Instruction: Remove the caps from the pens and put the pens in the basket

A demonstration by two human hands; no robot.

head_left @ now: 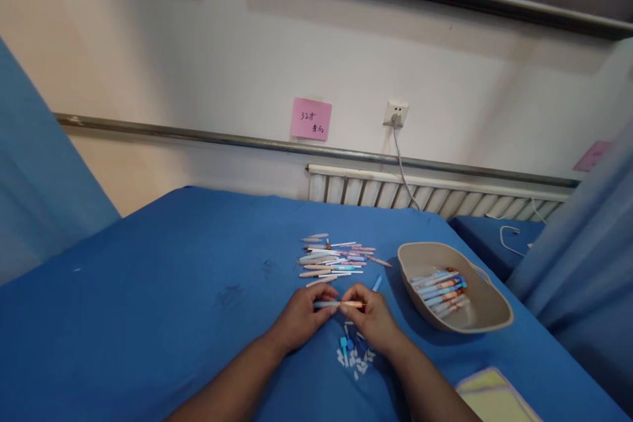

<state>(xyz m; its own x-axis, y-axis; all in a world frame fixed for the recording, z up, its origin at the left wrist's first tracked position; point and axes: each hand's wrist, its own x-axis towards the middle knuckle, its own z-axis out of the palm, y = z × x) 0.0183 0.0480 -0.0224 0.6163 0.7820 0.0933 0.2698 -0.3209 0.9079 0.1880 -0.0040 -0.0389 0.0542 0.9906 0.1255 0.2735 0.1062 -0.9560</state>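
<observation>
While my two hands meet above the blue cloth [148,290], head view, pen: one slim pen [353,304], pale blue toward my left, orange-patterned toward my right, lying nearly level between my fingertips; whether it is whole or two pieces brought together, I cannot tell.
Bin: tan, open-topped [487,318], to my right; inside, a bundle of pens [440,291], blue, pale and orange, side by side. They look complete, so I count them as done; exact number uncertain.
Long parts: a loose spread of barrels and sticks [324,259], beyond my hands; peach, grey, white, pinkish. I judge these as left to do.
Small parts: white bits [360,364] and bright blue pieces [343,344], heaped nearer to me, below the pen; apparently unused.
Single blue piece: one [377,283], just beyond my right hand, apart from the spread.
Stage: partway, in my judgement; a filled share in the bin, plenty loose on the cloth.
Left hand: mine [302,320], thumb and fingers pinched on the pale blue end.
Right hand: mine [373,320], thumb and fingers closed about the orange end.
Opening: slight, only the pen's thickness; pressure cannot be told.
</observation>
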